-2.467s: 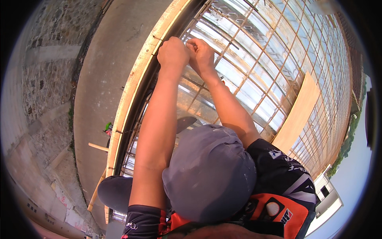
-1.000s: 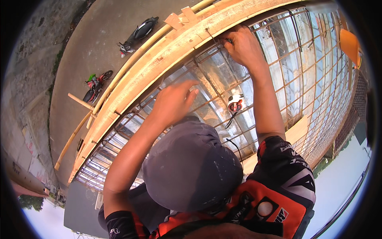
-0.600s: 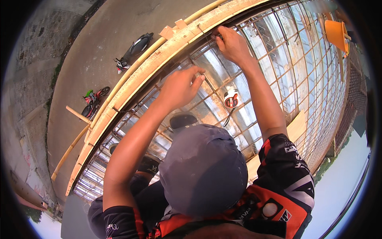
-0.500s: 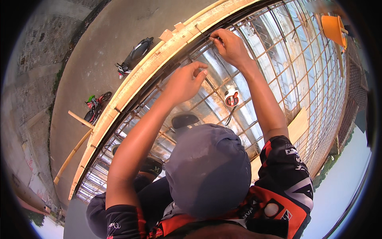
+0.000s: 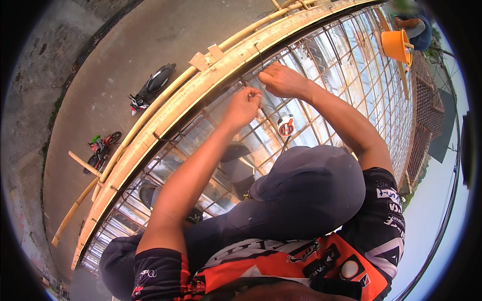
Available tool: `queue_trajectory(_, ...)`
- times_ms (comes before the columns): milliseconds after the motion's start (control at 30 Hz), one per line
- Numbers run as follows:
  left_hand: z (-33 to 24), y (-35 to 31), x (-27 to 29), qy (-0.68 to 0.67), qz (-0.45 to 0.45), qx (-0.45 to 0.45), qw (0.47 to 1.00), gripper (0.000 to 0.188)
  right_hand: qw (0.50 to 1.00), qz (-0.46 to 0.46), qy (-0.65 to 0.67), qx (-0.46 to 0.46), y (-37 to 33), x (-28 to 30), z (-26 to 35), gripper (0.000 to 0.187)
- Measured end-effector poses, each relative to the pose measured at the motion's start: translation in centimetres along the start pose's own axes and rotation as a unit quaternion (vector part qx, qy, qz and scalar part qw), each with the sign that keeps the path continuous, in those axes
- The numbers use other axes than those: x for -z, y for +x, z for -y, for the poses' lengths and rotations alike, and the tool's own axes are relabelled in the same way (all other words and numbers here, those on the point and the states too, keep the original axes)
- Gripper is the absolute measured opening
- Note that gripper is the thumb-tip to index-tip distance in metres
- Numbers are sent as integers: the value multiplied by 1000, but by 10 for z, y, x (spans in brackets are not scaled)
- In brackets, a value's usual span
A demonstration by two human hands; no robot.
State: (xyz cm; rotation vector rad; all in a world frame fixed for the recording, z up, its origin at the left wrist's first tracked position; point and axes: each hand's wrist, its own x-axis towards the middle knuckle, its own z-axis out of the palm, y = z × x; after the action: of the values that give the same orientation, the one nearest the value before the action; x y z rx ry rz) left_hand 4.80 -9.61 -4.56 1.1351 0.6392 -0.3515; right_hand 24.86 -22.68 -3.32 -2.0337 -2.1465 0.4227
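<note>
My left hand (image 5: 244, 106) is closed in a pinch just above the rebar mesh (image 5: 346, 83), close to the wooden edge board. Whatever lies between its fingertips is too small to make out. Just to its right, my right hand (image 5: 284, 80) is closed with its fingers curled inward. A thin dark wire (image 5: 260, 54) stands above its knuckles; I cannot tell whether the hand grips it. Below my hands, a white and red tape measure (image 5: 285, 125) with a dark strap rests on the mesh, close to my bent knee.
Along the left runs a wooden edge board (image 5: 165, 120) with bamboo poles (image 5: 135, 133) outside it. Beyond and lower down, two motorbikes (image 5: 153, 83) stand on pavement. An orange bucket (image 5: 395, 46) sits at the far right, near another person (image 5: 419, 30). Shiny metal sheeting lies under the mesh.
My left hand has gone from loosely open to a pinch. My right hand has come down closer to it and curled tighter. The whole view has shifted, showing more of my leg.
</note>
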Motion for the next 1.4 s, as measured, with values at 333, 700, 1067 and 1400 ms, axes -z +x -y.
queue_trajectory(333, 5, 9, 1, 48, -5, -72, 996, 32, 817, -323, 295, -375, -49, -39, 1, 26)
queue_trajectory(700, 8, 15, -13, 75, 29, -59, 995, 31, 716, -162, 405, -544, 21, -8, -29, 33)
queue_trajectory(1067, 5, 6, -14, -27, -2, -30, 999, 35, 501, -356, 635, -468, -37, -64, 71, 31)
queue_trajectory(1400, 4, 22, -33, -5, -14, -56, 998, 39, 431, -440, 725, -307, -31, -13, 46, 33)
